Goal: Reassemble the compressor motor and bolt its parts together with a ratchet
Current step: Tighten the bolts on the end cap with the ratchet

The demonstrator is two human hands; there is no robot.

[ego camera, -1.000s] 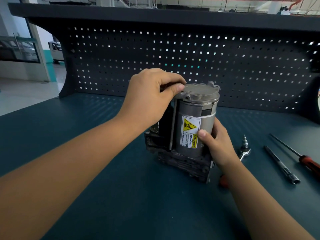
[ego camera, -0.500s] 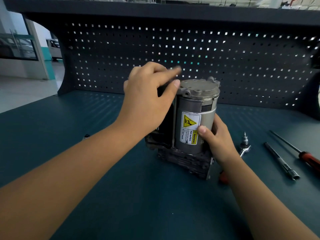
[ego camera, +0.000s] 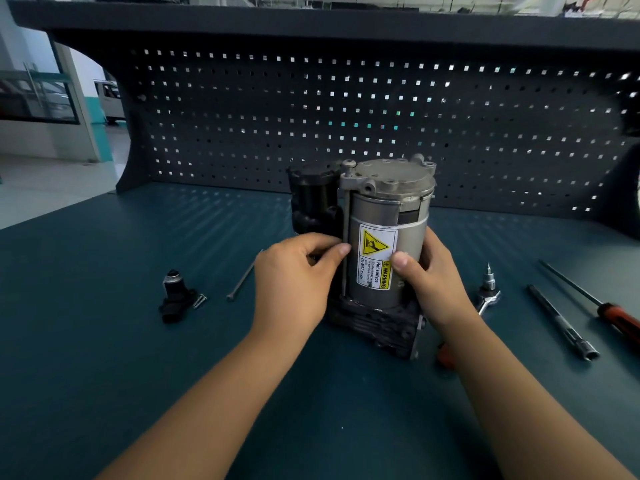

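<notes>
Mid-frame: R hand (ego camera: 433,275) grips motor (ego camera: 388,209) steady; L hand (ego camera: 294,278) pinches bolt (ego camera: 345,223). Hold it plumb, start threads by fingers before ratchet (ego camera: 487,294), centre-right.

Our left hand (ego camera: 294,282) and right hand (ego camera: 433,278) grip the upright motor (ego camera: 388,209) mid-tabletop (ego camera: 104,341), left thumb against its bolt (ego camera: 345,220), right thumb on the label (ego camera: 375,251). A ratchet (ego camera: 487,294) lies just right.

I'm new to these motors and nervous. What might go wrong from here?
The motor stands tall on its base; it may tip if the right hand lets go. The side bolt that the left hand pinches may be untightened, so the cap may shift. The loose bolt might get forgotten.
</notes>
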